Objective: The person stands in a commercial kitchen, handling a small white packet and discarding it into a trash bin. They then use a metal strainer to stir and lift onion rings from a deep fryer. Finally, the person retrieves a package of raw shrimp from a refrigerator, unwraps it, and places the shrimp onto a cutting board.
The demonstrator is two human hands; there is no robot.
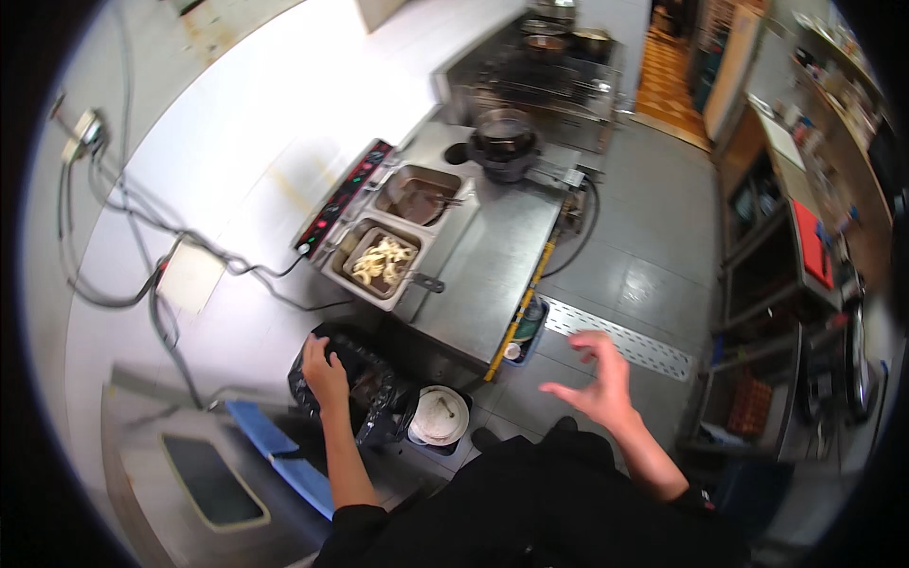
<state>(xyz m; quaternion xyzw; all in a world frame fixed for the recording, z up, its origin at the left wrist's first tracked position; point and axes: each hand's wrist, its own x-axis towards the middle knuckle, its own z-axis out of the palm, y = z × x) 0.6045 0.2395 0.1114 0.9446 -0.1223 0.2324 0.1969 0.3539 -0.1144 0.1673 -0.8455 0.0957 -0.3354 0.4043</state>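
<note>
My left hand (326, 375) hangs empty over a bin lined with a black plastic bag (366, 387), its fingers apart and curved. In mid-air above the floor, my right hand (595, 380) is also empty, thumb and fingers spread in a C shape. Ahead stands a double-tank electric fryer (376, 295). Pale strips of food (384, 263) lie in a basket in its nearer tank, and the basket's dark handle (428, 282) points towards the steel worktop (483, 266). Dark liquid, apparently oil, fills part of the farther tank (419, 197).
A white lidded bucket (439, 415) stands beside the bin. Left, a phone (213, 483) and blue cloths (263, 429) lie on a steel surface. A dark pot (504, 145) sits beyond the fryer, before a stove (547, 78). Cables (213, 252) run along the wall. Shelving (763, 248) lines the right.
</note>
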